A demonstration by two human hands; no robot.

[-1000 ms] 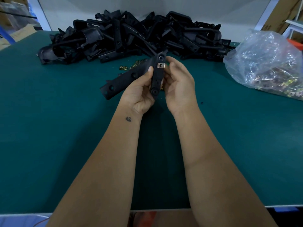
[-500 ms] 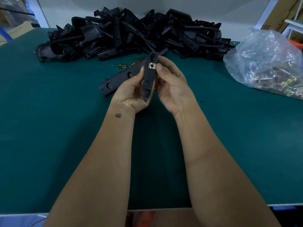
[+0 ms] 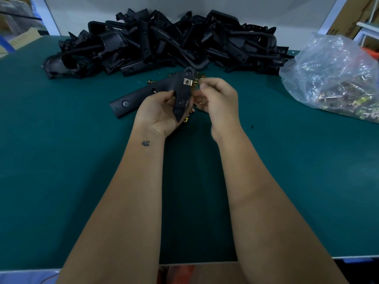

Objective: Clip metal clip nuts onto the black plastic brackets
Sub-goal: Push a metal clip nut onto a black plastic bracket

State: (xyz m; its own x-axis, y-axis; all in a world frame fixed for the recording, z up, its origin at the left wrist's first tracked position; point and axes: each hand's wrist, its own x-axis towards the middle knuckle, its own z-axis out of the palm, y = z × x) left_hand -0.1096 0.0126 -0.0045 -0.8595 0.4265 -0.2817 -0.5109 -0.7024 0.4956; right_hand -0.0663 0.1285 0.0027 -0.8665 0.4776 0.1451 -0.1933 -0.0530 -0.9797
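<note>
Bracket (image 3: 181,95): held above the green table (image 3: 61,160), gripped by the left hand (image 3: 162,113), fingers curled round its lower arm.
Clip nut (image 3: 187,81): seated on the bracket's upper arm.
Right hand (image 3: 218,97): just beside the bracket, blurred; fingers curled, whether anything is pinched cannot be told.
Pile (image 3: 164,42): black brackets heaped at the table's far edge.
Bag (image 3: 336,76): clear plastic, clip nuts inside, at right.

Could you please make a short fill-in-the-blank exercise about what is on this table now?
1. The black bracket is held by the ____ hand.
2. The pile of black brackets lies on a ____ mat.
3. The clear plastic bag lies to the person's ____.

Missing words: left; green; right
</note>
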